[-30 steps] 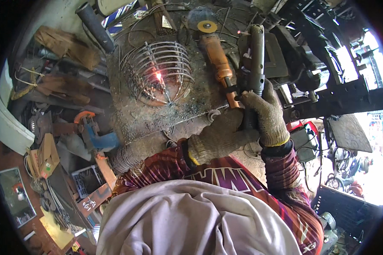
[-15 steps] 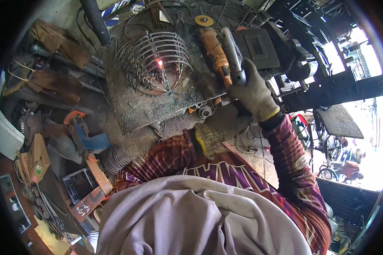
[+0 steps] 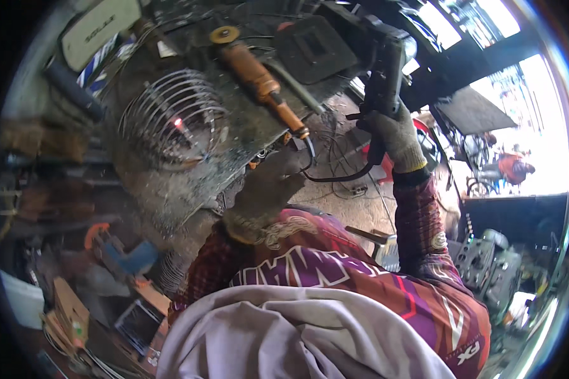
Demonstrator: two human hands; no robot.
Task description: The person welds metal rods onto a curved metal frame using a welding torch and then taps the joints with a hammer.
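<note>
My right hand [image 3: 395, 136], in a grey knit glove, is closed on a long dark grey tool [image 3: 385, 76] held upright off the bench's right side. A black cord [image 3: 341, 179] curves left from below that hand. My left hand [image 3: 265, 186], gloved and smeared by motion, hovers by the bench's near edge; its fingers are too dark to read. Beyond it an orange angle grinder [image 3: 256, 72] with a tan disc [image 3: 224, 35] lies on the metal bench [image 3: 164, 189]. A round cage of bent metal rods [image 3: 174, 117] stands left of the grinder, a red bright spot inside.
A grey rod [image 3: 297, 85] and a black welding shield [image 3: 315, 49] lie right of the grinder. Cables [image 3: 335, 148] run across the floor below. A blue-and-orange metal piece [image 3: 129, 256] stands at the left. Machine parts [image 3: 487, 259] sit at the lower right.
The view has turned right, so the bench and cage sit farther left. My right hand has moved away from beside the orange grinder with the tool. My hands are farther apart.
</note>
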